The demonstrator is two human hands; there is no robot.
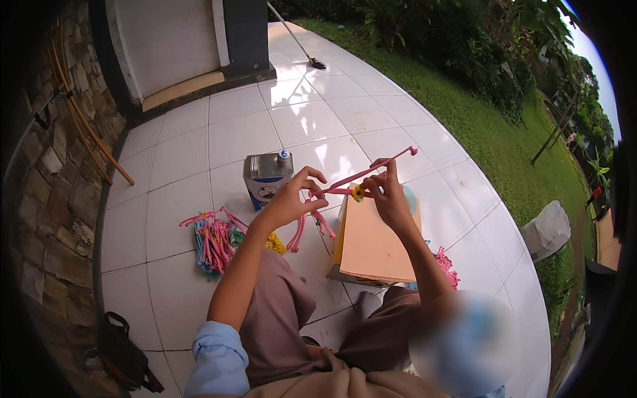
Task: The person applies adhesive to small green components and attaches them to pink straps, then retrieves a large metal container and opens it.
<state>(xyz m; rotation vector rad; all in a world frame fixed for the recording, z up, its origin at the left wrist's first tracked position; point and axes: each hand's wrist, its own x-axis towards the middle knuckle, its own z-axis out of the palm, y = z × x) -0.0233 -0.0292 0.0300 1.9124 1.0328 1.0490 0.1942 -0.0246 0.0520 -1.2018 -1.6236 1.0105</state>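
Observation:
Between my hands, above a cardboard box [375,245], is a thin pink cord-like strap [352,178] with a small knobbed end at its upper right. A yellow flower with a dark centre [358,194] sits on its lower strand. My left hand [296,197] pinches the strap's left end, thumb and forefinger curled round it. The fingers of my right hand [390,199] are closed on it beside the flower. Another pink piece [298,233] lies on the floor below my left hand.
A metal can with a blue-and-white label [269,186] stands beyond my left forearm. Pink and blue straps [215,242] lie piled at left, near yellow flowers [275,243]; more pink ones [447,267] lie right of the box. A black bag [126,348] rests by the stone wall.

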